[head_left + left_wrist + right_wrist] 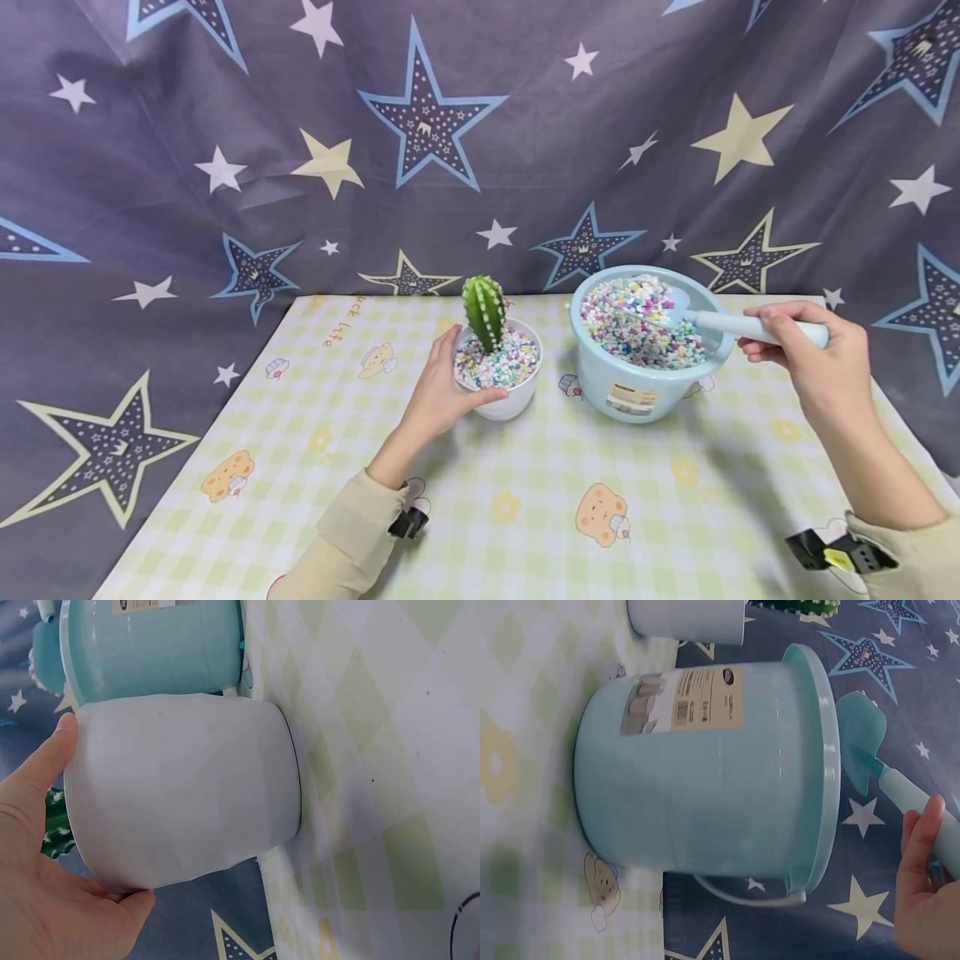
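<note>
Left hand (438, 392) cupped around white pot (504, 392), thumb and fingers curled on its wall, cactus (484, 310) upright in coloured gravel above the fingers, right hand (810, 358) gripping pale blue scoop (720, 321), blade over gravel in blue bucket (637, 387), ahead of the fingertips, on checked tablecloth (525, 500).

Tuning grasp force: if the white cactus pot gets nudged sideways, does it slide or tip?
Probably slides. The white pot looks squat with a broad flat base, and the pebbles filling it likely keep the weight low. The wall looks smooth and glossy, so it may slip in a light grip; the left hand wraps it from the side. The cactus stands upright, adding little top weight.
</note>
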Demonstrator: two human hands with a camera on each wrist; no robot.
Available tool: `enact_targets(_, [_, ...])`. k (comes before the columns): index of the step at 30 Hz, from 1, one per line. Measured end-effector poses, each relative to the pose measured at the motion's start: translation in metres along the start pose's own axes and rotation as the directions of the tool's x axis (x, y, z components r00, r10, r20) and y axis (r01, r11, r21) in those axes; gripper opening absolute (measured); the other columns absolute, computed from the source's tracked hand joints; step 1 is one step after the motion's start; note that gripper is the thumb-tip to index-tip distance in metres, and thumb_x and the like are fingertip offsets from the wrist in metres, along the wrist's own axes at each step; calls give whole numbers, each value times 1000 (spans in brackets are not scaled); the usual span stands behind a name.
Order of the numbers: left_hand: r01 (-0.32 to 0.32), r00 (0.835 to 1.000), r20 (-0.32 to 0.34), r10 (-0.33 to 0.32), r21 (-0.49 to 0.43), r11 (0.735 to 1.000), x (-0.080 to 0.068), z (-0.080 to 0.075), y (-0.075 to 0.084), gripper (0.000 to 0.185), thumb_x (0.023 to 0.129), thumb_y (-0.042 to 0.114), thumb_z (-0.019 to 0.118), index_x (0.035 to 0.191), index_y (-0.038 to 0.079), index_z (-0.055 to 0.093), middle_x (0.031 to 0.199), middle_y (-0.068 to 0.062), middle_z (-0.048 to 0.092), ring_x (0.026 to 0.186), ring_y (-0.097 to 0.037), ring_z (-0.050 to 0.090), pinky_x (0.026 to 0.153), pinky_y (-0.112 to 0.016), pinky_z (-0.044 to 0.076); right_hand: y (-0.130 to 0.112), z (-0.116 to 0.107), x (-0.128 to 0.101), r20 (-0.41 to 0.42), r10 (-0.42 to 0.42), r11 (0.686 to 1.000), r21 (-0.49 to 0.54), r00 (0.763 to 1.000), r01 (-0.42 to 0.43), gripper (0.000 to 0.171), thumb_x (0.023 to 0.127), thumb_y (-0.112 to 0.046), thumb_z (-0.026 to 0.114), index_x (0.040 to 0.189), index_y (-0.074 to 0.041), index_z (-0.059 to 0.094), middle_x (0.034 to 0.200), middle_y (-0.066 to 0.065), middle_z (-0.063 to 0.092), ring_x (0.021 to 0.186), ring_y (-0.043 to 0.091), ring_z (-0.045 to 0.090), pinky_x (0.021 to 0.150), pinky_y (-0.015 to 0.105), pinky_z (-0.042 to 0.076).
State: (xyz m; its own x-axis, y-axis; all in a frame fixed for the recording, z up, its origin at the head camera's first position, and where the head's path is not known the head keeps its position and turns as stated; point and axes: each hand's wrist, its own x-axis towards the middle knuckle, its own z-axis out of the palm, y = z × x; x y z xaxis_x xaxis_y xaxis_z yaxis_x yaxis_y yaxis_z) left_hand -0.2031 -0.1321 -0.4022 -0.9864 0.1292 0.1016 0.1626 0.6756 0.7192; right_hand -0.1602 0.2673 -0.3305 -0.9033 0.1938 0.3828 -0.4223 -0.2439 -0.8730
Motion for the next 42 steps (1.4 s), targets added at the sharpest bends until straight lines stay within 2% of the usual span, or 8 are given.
enact_targets(14, [-2, 1000, -4, 2, 1, 1000, 0, 0, -2, 125, 68, 51, 88, 160, 10, 15, 164, -14, 22, 149, -35, 31, 123, -53, 28, 8, 27, -5, 84, 17, 1000, -12, 996, -16, 16, 96, 5, 58, 91, 2, 72, 89, 5, 77, 63, 12, 73, 59, 19, 61])
enact_targets(24, [-2, 1000, -14, 2, -3, 1000, -1, 1, -1, 124, 68, 49, 89, 160, 10, 15, 164, -14, 22, 149, -35, 30, 123, -53, 28, 19, 45, -13, 118, 60, 994, -97, 991, -49, 20, 98, 2, 56, 89, -6, 73, 90, -1, 77, 62, 7, 72, 59, 19, 61])
enact_targets(32, [-13, 998, -54, 12, -17, 1000, -3, 4, 2, 123, 67, 47, 90, 159, 7, 18, 164, -18, 23, 148, -38, 32, 122, -54, 30, 28, 59, -16, 138, 74, 991, -120, 988, -58, 22, 97, 3, 57, 86, -8, 73, 87, -2, 77, 59, 8, 71, 57, 20, 60])
enact_targets(38, [0, 997, -81, -2, -24, 1000, -5, 7, 6, 123, 67, 46, 90, 159, 6, 18, 163, -19, 23, 148, -38, 31, 122, -53, 30, 35, 68, -19, 155, 90, 977, -206, 984, -57, 19, 98, -1, 59, 87, -8, 72, 86, -5, 76, 59, 7, 69, 56, 20, 60])
enact_targets(42, [8, 998, -55, -9, -10, 1000, -4, 6, 5, 126, 67, 49, 89, 160, 8, 15, 164, -18, 20, 148, -39, 31, 122, -54, 31, 37, 72, -21, 163, 104, 958, -282, 981, -54, 16, 98, -5, 60, 87, -5, 71, 86, -7, 75, 60, 6, 68, 57, 20, 60])
